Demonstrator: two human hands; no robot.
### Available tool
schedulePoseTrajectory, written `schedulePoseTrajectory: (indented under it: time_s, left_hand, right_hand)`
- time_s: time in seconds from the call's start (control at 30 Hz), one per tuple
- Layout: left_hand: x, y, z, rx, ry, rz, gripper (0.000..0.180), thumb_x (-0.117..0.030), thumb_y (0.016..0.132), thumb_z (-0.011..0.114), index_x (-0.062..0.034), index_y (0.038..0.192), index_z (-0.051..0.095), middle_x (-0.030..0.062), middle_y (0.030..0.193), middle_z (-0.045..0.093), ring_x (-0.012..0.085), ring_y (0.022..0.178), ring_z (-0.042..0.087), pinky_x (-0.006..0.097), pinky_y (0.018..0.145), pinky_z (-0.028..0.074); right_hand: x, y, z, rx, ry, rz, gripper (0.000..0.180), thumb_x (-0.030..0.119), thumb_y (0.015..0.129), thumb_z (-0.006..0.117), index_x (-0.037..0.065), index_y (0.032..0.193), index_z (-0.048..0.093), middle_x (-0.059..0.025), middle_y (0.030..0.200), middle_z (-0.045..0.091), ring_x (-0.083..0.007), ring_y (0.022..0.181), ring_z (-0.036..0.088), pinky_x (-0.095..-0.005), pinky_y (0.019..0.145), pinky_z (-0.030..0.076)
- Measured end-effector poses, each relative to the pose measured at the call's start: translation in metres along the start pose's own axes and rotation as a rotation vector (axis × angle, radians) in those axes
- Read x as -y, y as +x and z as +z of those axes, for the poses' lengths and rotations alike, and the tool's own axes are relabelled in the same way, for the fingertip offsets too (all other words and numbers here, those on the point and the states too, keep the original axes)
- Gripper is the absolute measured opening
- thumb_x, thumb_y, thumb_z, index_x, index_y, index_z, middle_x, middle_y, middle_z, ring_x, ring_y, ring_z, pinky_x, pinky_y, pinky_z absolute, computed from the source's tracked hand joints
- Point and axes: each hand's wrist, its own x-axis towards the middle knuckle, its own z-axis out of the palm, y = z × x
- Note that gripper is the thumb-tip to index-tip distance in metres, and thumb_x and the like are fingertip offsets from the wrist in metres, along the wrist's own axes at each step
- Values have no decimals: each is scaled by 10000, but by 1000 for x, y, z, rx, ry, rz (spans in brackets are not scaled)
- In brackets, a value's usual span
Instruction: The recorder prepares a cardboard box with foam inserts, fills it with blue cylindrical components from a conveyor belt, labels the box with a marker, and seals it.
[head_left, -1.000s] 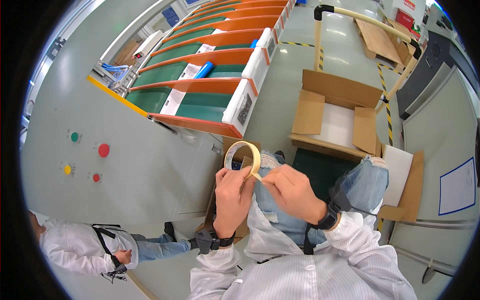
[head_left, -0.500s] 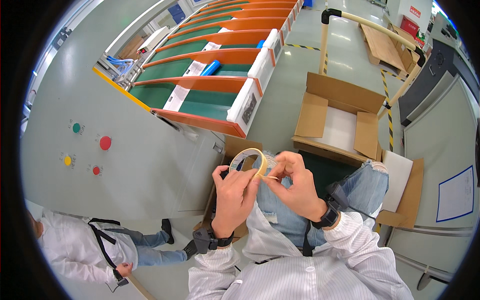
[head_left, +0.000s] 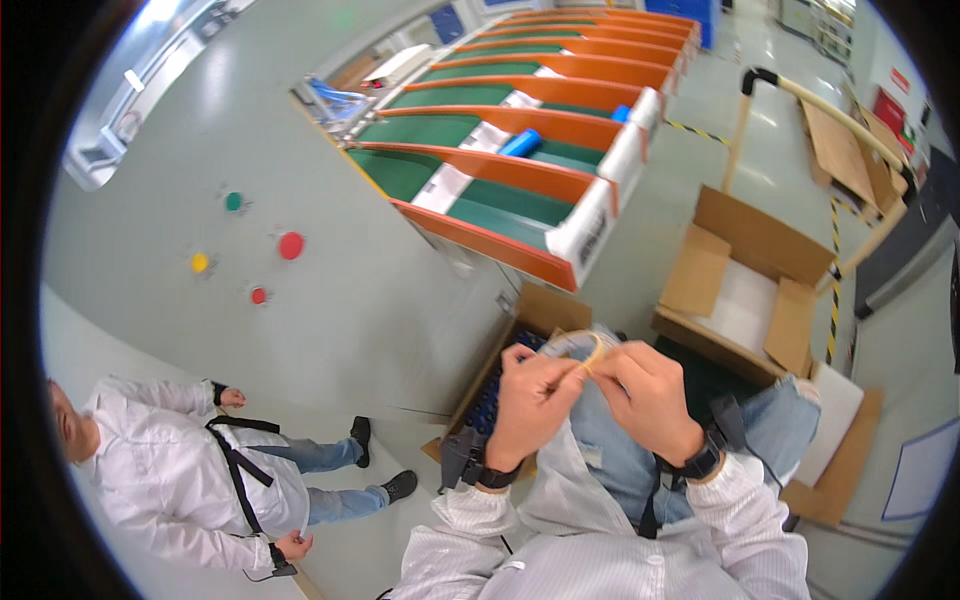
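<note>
Drawn inward since half a second ago, the right hand point(head_left: 655, 390) now meets the left hand point(head_left: 535, 395) at the yellow tape roll point(head_left: 598, 350), above the jeans point(head_left: 608, 440). Left fingers clamp the roll; right fingertips pinch its edge, probably working the tape's end, though blur hides whether it is free.
</note>
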Motion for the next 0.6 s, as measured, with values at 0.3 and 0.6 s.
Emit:
schedulePoseTrajectory:
  time_s: [0.3,0.6]
  left_hand:
    - [40,16,-72,-630,224,-285,202,-197,919,580,-11,982,629,102,762,568,222,747,531,370,784,402]
    - [99,38,-234,-556,1257,42,157,-173,887,605,-71,1007,611,104,1026,523,304,1008,475,474,995,310]
  right_hand:
    - [11,1,14,-96,121,-106,158,-55,710,695,44,821,641,-93,825,641,-246,736,644,-316,621,523]
    - [-51,-80,-33,-156,54,401,103,-32,774,689,3,810,599,-89,795,594,-173,718,572,-266,669,458]
